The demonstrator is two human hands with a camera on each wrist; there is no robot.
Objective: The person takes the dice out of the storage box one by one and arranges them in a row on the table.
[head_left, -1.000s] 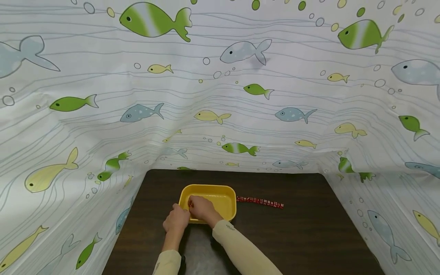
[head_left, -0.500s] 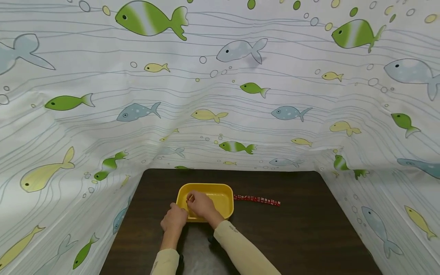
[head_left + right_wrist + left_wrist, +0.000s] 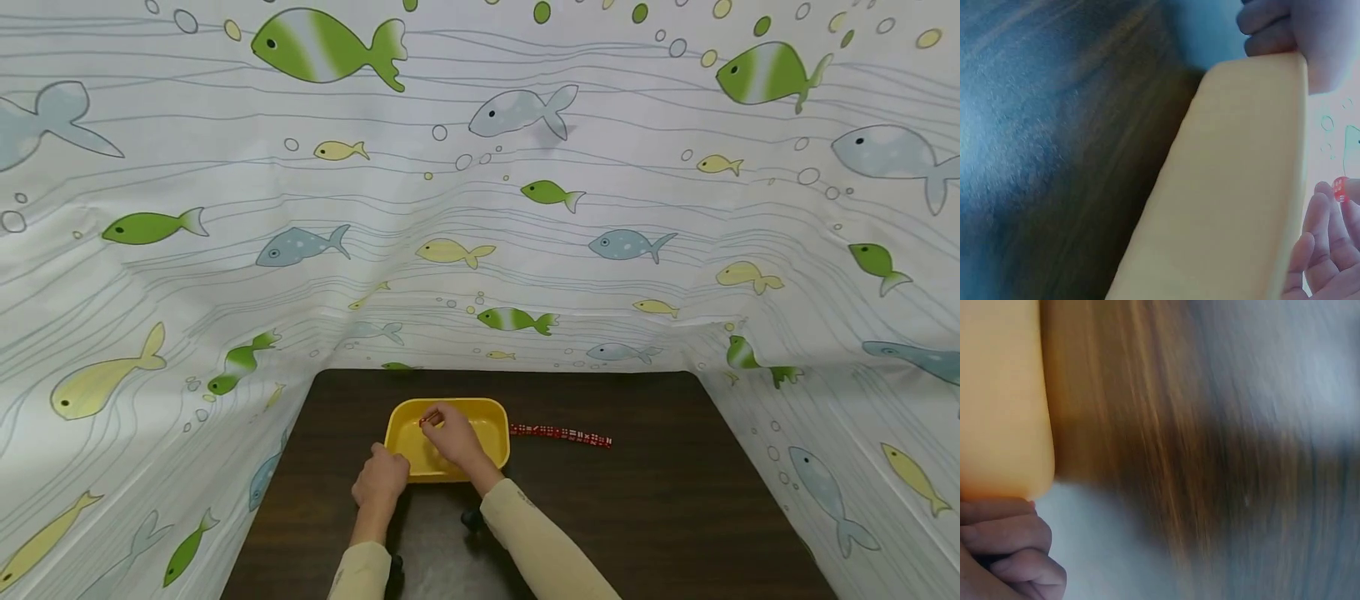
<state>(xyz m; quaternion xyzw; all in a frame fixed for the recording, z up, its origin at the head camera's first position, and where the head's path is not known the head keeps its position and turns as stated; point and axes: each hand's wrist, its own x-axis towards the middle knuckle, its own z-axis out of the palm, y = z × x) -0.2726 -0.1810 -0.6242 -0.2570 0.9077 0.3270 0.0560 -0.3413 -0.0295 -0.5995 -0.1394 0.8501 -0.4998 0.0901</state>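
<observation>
A yellow plastic tray [image 3: 491, 450] stands on the dark table in the head view. Its near left corner is gripped by my left hand [image 3: 381, 477], with curled fingers against the tray's outer wall in the left wrist view. Over the tray, my right hand [image 3: 454, 435] pinches a small red die [image 3: 1340, 189] with white pips between thumb and fingertips. Part of the tray's floor is hidden behind that hand and forearm. To the right of the tray runs a line of red dice [image 3: 561, 433], set end to end and starting right at its side.
The brown wood-grain table [image 3: 637, 500] ends at a white sheet [image 3: 450, 192] printed with fish, which rises at the back and both sides. A greyish glossy patch [image 3: 442, 550] shows on the table between the forearms.
My right hand has lifted and moved right, away from the left hand, carrying the red die over the tray. The left hand keeps its grip on the tray's corner.
</observation>
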